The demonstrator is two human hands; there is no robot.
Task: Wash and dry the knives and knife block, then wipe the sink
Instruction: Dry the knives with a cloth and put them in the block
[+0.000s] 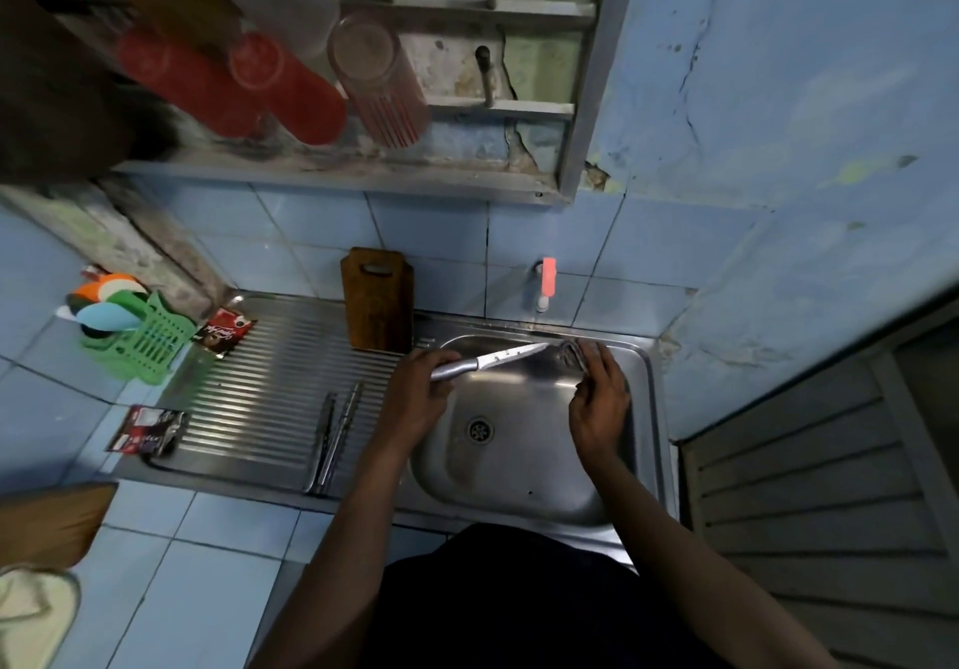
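Your left hand fingers curled round the knife handle, steel blade pointing right over the sink. Your right hand fingers clamped a grey scrubber at the blade tip. Two more knives lay on the ribbed drainboard; wooden knife block stood upright behind.

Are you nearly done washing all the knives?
Not yet. The left hand grips one knife over the sink, and the right hand holds a scrubber by its tip, so that knife is in hand. Two more knives lie on the draining board; I cannot tell if they are clean. The knife block stands against the wall. Wiping the sink is still left.
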